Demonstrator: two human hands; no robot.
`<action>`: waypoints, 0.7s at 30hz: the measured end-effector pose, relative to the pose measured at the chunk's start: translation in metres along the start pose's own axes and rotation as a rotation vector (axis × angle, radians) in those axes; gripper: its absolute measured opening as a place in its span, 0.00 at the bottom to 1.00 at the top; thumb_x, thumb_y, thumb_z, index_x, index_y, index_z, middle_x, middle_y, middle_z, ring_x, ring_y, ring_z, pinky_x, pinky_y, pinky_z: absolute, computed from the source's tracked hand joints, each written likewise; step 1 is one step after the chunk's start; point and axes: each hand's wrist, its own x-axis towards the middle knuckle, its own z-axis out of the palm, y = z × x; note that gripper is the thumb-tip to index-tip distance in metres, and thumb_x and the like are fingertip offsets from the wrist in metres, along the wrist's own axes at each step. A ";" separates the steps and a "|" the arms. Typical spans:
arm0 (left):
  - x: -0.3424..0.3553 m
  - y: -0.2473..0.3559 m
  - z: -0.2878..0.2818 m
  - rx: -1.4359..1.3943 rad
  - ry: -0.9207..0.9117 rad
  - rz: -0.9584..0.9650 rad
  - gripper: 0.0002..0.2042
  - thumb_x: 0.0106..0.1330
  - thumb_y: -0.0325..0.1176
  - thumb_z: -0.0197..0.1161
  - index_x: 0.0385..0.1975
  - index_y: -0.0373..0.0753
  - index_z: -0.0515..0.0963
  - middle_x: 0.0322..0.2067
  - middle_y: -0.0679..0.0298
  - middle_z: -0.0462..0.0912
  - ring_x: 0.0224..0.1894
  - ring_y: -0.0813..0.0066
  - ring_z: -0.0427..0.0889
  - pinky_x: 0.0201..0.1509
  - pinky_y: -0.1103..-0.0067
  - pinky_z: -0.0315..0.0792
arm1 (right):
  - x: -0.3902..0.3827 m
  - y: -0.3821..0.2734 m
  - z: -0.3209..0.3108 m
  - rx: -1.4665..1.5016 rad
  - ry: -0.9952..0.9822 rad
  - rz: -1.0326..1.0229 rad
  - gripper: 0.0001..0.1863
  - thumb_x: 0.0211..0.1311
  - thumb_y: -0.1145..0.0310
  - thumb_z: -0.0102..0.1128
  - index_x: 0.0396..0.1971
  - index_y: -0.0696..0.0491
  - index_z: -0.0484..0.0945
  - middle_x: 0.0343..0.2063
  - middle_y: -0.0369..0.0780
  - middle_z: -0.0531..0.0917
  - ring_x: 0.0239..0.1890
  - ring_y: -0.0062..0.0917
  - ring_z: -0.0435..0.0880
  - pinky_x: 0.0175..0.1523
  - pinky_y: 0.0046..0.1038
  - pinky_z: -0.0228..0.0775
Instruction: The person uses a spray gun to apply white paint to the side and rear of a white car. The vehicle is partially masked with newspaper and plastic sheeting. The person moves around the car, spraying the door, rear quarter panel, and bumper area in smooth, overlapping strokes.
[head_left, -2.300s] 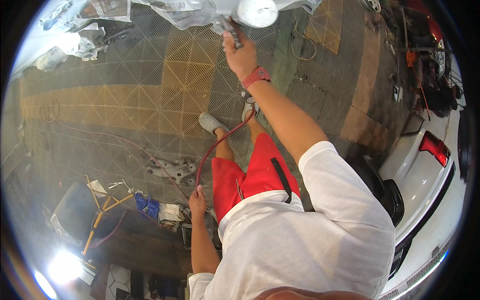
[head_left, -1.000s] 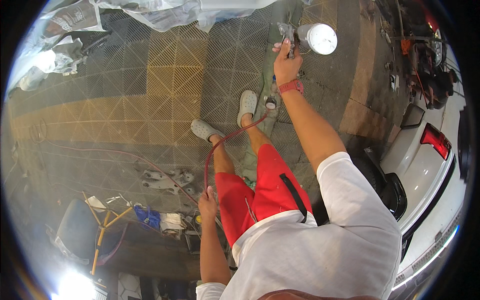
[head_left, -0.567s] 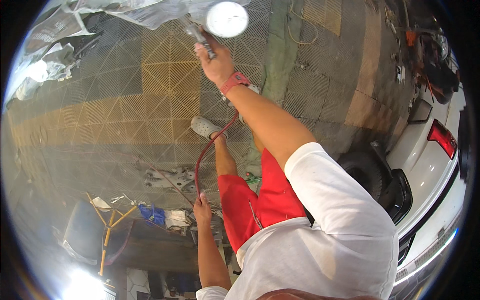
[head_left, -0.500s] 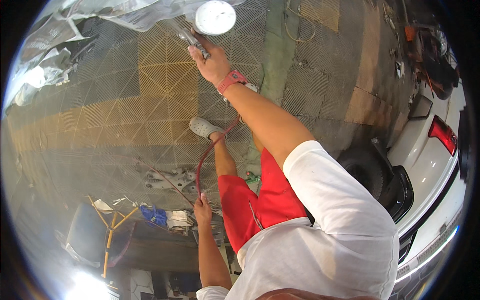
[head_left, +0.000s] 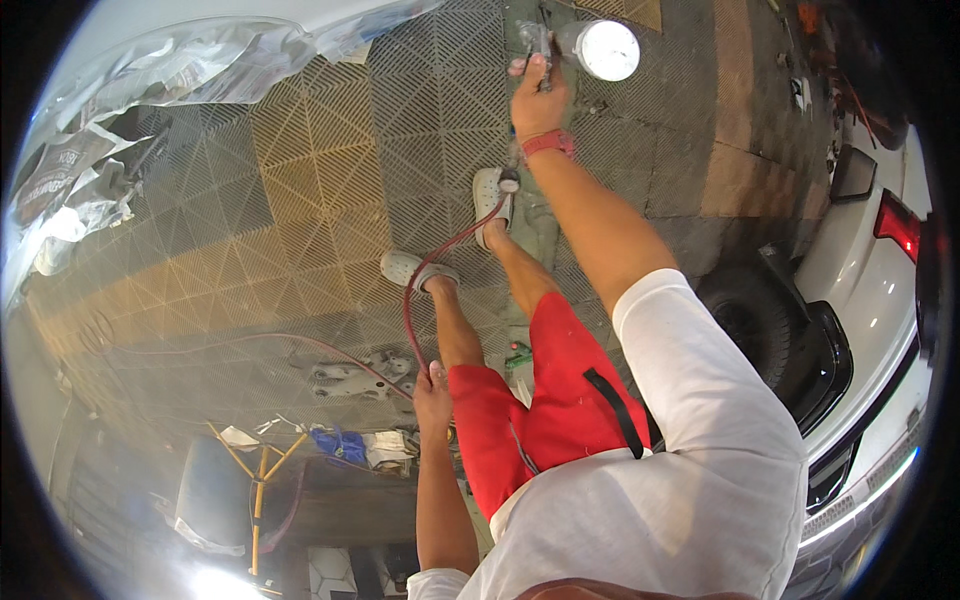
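Note:
My right hand (head_left: 541,108), with a red watch on its wrist, is closed around the handle of a metal spray gun (head_left: 546,62) at the top, right of centre. A cup with a round white lid (head_left: 608,51) sits on the gun's right side. Below that wrist a small round gauge (head_left: 509,181) hangs at the end of a red air hose (head_left: 412,290). The hose curves down to my left hand (head_left: 433,402), whose fingers are wrapped around it beside my left thigh. From there it runs off left across the floor.
Crumpled masking sheet (head_left: 185,75) borders a pale surface at the upper left. On the right stand a white vehicle (head_left: 850,270) and a dark tyre (head_left: 745,325). A yellow stand (head_left: 258,500), a blue cloth (head_left: 338,444) and a metal frame (head_left: 358,378) are at the lower left.
My right hand has swung right with the spray gun, away from the masking sheet. The gauge now shows below the wrist. My left hand still grips the hose.

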 end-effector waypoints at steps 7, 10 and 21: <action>0.011 -0.061 -0.046 -0.095 0.091 -0.162 0.24 0.79 0.54 0.52 0.39 0.33 0.76 0.26 0.66 0.74 0.29 0.75 0.73 0.34 0.73 0.69 | -0.091 0.000 0.081 0.170 -0.329 -0.059 0.24 0.77 0.59 0.51 0.62 0.60 0.77 0.29 0.42 0.87 0.31 0.28 0.86 0.41 0.32 0.79; 0.005 -0.066 -0.057 0.097 0.137 -0.251 0.25 0.79 0.56 0.52 0.37 0.36 0.77 0.23 0.66 0.73 0.27 0.77 0.73 0.31 0.75 0.68 | -0.114 -0.031 0.108 0.176 -0.480 -0.118 0.27 0.73 0.50 0.56 0.59 0.58 0.80 0.42 0.51 0.88 0.46 0.44 0.87 0.54 0.40 0.78; 0.009 0.016 0.007 0.384 0.027 0.105 0.24 0.79 0.52 0.51 0.42 0.33 0.81 0.34 0.49 0.86 0.41 0.50 0.86 0.47 0.62 0.75 | 0.045 0.012 0.006 -0.096 -0.418 0.119 0.32 0.71 0.43 0.58 0.62 0.54 0.80 0.51 0.55 0.86 0.56 0.50 0.84 0.62 0.43 0.75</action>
